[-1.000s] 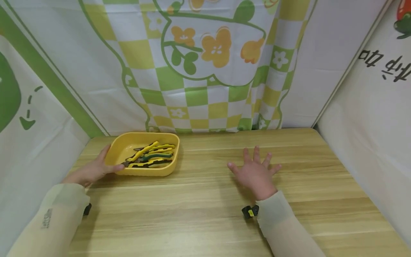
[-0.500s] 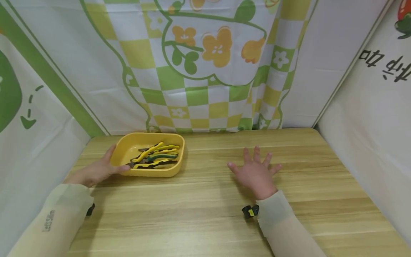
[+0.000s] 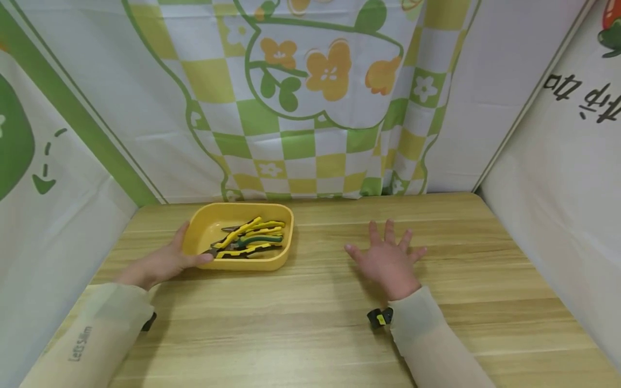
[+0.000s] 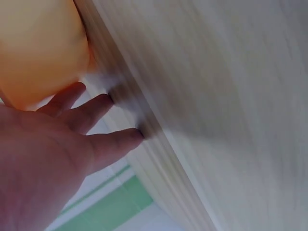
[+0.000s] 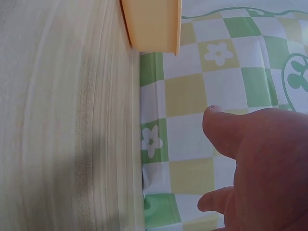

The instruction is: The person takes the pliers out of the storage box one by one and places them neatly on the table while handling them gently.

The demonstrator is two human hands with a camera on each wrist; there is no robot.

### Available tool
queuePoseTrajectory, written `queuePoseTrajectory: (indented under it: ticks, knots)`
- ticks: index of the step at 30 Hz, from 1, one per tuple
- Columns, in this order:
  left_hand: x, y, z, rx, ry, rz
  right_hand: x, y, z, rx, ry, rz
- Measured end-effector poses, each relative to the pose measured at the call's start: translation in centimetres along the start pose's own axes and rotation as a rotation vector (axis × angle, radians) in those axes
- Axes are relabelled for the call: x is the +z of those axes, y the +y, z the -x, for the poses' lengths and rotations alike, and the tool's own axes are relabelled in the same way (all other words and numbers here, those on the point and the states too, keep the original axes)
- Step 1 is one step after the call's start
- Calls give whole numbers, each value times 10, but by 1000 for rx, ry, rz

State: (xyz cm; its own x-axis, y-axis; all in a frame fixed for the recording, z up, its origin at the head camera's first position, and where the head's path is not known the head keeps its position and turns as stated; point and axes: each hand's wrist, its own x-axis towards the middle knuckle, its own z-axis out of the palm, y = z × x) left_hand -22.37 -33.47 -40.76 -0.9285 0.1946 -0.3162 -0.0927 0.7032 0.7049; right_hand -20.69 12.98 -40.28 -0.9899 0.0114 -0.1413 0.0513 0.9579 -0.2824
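Observation:
A yellow plastic basket (image 3: 262, 265) stands on the wooden table at the back left. Inside it lie several pliers (image 3: 241, 233) with yellow-and-black handles, and one pair with green handles (image 3: 262, 238). My left hand (image 3: 162, 261) rests against the basket's left end, thumb along the front wall and fingers at the left side. From the left wrist, straight, spread fingers (image 4: 113, 147) show beside the basket's wall (image 4: 43, 43). Off to the right, my right hand (image 3: 386, 264) is held with fingers spread, touching no object; whether it rests on the table is unclear.
The wooden table (image 3: 310, 323) has a patterned curtain (image 3: 301, 145) along its back edge. White printed cloth walls (image 3: 558, 178) close in both sides. Small black devices (image 3: 380, 318) sit at the wrists.
The basket has slid to the right and slightly nearer, with my left hand moving along against it. The pliers moved with it. My right hand has stayed nearly still.

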Motion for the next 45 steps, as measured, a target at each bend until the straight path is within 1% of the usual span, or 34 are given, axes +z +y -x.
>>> queuePoseTrajectory:
  ticks: [9,12,17,24,28,34,42,45]
  knots:
    - [21,17,1,-10,-16,-22,-1,3,0,0,4,-9]
    - [28,23,3,-19,-20,-46,-1,5,0,0,6,-9]
    - [39,33,7,-14,-17,-46,-2,7,-1,1,16,-11]
    - [55,45,13,-36,-11,-52,-6,10,1,3,14,-26]
    - [63,50,15,-13,7,-25,-7,12,2,12,8,-26]
    - [74,55,17,20,42,-2,-7,16,1,14,4,-19]
    - [91,62,23,26,70,28,-9,19,1,8,15,-19]
    - [97,66,26,31,77,25,-10,21,1,2,18,-23]
